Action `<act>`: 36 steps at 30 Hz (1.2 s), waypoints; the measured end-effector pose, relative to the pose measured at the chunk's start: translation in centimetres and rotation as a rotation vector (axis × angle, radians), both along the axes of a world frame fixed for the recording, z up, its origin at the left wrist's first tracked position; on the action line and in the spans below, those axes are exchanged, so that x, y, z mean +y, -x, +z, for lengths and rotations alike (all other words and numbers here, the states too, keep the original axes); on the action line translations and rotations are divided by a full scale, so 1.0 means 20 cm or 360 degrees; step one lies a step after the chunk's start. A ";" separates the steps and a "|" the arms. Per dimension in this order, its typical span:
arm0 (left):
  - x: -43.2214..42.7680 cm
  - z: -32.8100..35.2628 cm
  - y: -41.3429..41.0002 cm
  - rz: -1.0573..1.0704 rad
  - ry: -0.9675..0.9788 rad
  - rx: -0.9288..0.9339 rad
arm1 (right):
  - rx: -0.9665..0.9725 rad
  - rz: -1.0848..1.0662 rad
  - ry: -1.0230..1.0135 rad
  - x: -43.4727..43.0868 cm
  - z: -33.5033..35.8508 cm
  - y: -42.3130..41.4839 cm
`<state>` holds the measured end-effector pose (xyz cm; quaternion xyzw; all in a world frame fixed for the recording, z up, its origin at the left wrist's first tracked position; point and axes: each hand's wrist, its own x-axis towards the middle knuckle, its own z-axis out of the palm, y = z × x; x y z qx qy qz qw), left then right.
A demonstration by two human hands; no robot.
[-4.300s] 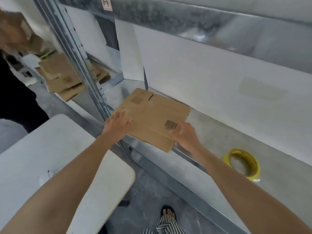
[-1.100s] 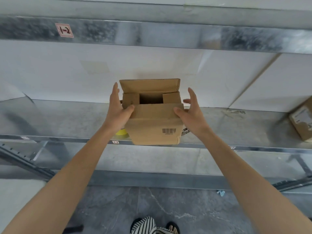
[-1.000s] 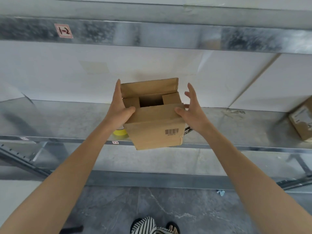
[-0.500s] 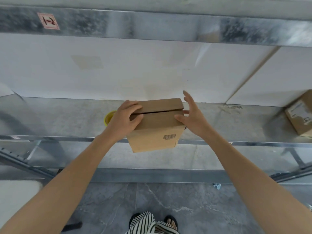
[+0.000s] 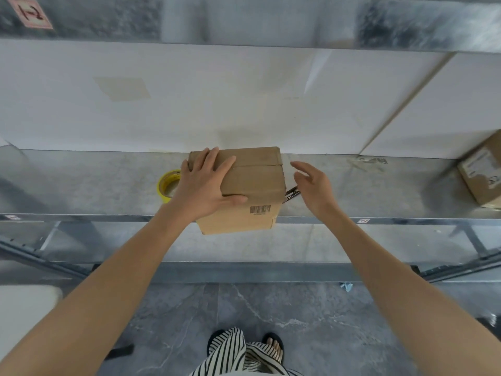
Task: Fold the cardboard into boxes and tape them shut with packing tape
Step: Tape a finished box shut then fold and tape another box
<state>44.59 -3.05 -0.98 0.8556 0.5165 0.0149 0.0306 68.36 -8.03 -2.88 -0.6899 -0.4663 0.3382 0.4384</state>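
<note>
**Roll of yellow packing tape [image 5: 167, 185].** Lies flat on the grey metal shelf [image 5: 81, 185], just left of the box and partly hidden behind the left wrist.

**Left hand [image 5: 206, 183].** Spread flat on the left part of the box top. The fingers lie straight across both flaps and the thumb runs along the front upper edge, pressing the flaps down.

**Small brown corrugated cardboard box [image 5: 254, 185].** Sits at the front lip of the shelf, its front face reaching below the lip. Whether the base rests fully on the shelf cannot be told.
- Handling, as judged: light and probably empty. The walls are stiff, but the untaped flaps will likely spring up once released, and the matt surface should not slip.
- Best hold: a palm over the centre seam, or opposite side walls near the top corners.
- Appearance: the flaps are closed and meet in a straight seam. No tape is visible, and a black barcode is printed on the front face.

**Small dark object [image 5: 292, 192].** Touches the box's right side; what it is cannot be told.

**Right hand [image 5: 314, 185].** Just right of the box and clear of it, fingers loose and apart, holding nothing.

**Second brown cardboard box with a white label [image 5: 482, 172].** At the far right of the shelf, well apart.
</note>
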 end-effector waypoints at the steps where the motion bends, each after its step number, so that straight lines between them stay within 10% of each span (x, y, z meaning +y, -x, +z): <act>1: 0.00 0.00 0.00 0.0006 -0.0011 0.0000 | -0.0150 0.0014 0.0056 0.00 -0.04 -0.03; 12: 0.02 -0.04 0.00 0.0052 -0.0096 -0.0079 | -0.1435 0.0675 0.0332 0.09 -0.35 -0.15; 23: 0.01 -0.03 -0.07 0.0052 -0.0089 -0.0088 | -0.1523 0.0030 0.0426 0.01 -0.37 -0.43; 29: 0.05 -0.01 -0.11 -0.0034 -0.0045 -0.0040 | -0.0817 -0.0112 0.0046 0.11 -0.11 -0.26; 36: 0.07 0.00 -0.11 -0.0062 -0.0060 -0.0019 | -0.0796 0.0514 -0.0477 0.16 0.25 0.19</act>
